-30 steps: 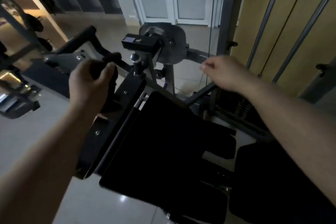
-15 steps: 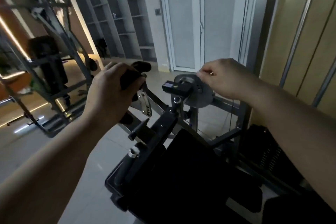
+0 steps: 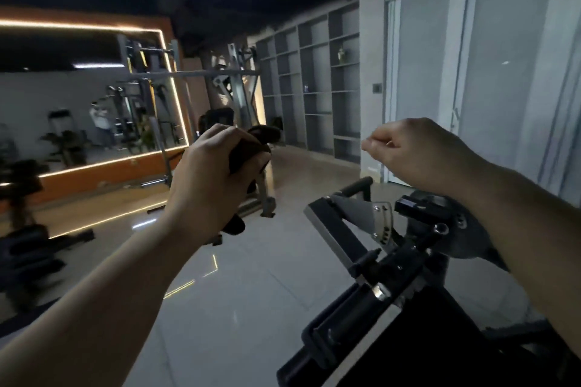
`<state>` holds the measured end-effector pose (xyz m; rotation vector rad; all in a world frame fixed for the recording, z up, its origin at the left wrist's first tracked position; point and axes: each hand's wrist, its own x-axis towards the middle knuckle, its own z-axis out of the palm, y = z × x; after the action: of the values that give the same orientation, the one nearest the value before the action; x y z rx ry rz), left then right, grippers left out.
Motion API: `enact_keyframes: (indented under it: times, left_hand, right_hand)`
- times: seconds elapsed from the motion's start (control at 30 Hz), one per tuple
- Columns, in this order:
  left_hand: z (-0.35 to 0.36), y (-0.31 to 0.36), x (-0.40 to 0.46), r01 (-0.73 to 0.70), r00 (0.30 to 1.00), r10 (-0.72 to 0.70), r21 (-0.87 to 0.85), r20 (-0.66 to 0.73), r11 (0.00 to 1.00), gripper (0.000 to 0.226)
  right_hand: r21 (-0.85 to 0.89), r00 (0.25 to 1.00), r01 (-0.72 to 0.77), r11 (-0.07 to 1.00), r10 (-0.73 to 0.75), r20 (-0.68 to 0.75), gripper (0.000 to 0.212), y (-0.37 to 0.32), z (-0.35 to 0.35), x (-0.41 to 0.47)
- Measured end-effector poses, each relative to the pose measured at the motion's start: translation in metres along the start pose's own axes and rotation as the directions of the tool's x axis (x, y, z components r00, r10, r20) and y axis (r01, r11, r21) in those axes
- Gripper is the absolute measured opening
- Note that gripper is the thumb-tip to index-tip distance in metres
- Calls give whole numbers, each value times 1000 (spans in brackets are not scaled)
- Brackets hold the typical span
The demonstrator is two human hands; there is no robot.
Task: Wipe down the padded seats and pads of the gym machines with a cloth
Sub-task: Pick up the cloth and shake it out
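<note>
Your gym machine (image 3: 386,261) stands at lower right. The shelves (image 3: 314,94) and door (image 3: 471,72) lie behind it; the mirror (image 3: 88,97) is on the left wall.

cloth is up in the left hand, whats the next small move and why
Probably bring the left hand down and right toward the black pad at the lower right. The dark cloth is bunched in its grip, held in the air and touching no machine. The right hand hovers curled above the metal bracket, apparently holding nothing. That pad is the nearest padded surface in view.
</note>
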<state>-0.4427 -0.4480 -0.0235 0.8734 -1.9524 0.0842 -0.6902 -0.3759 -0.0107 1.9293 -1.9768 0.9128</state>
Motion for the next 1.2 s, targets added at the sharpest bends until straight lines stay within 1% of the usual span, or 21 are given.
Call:
enact_keyframes:
  times: [0.1, 0.23, 0.3, 0.4, 0.47, 0.53, 0.63, 0.77, 0.83, 0.93, 1.03, 1.13, 1.2]
  left_hand:
    - [-47, -32, -15, 47, 998, -45, 55, -37, 997, 15]
    - [-104, -72, -44, 118, 991, -109, 126, -78, 985, 14]
    - [-129, -94, -59, 157, 985, -145, 138, -88, 978, 15]
    - [-163, -121, -76, 209, 973, -196, 115, -119, 971, 16]
    - [-184, -137, -88, 253, 961, -226, 172, -160, 952, 12]
    - [-200, -151, -100, 298, 944, -255, 211, -208, 931, 11]
    - [-219, -173, -116, 361, 921, -302, 244, -246, 900, 7]
    - [-238, -202, -128, 409, 905, -320, 357, -281, 840, 6]
    - [-244, -217, -129, 430, 895, -334, 377, -294, 820, 7]
    - [-249, -239, -123, 468, 876, -360, 386, -322, 795, 8]
    - [-251, -260, -113, 493, 864, -372, 428, -339, 758, 7]
    - [-251, -278, -103, 511, 856, -381, 466, -349, 722, 8]
    - [-251, -290, -98, 531, 845, -397, 476, -359, 701, 8]
  right_hand:
    - [48, 997, 76, 996, -75, -11, 33, -53, 23, 11]
    - [178, 979, 194, 965, -179, -99, 23, -121, 60, 19]
    - [235, 970, 239, 942, -221, -100, 21, -154, 80, 25]
    - [278, 956, 292, 915, -286, -61, 21, -201, 106, 36]
    - [308, 940, 336, 890, -337, -50, 20, -232, 124, 41]
    - [349, 918, 386, 854, -393, -53, 31, -263, 144, 46]
    - [390, 872, 453, 802, -489, -8, 31, -304, 176, 52]
    - [437, 786, 541, 718, -617, 42, 35, -352, 208, 63]
    - [438, 744, 582, 685, -666, 51, 37, -370, 224, 71]
    - [460, 714, 611, 644, -699, 31, 38, -389, 248, 91]
    - [500, 685, 616, 608, -727, 41, 27, -403, 271, 117]
    - [542, 681, 599, 589, -731, 42, 29, -419, 288, 139]
    - [546, 665, 609, 575, -746, 44, 31, -431, 296, 149]
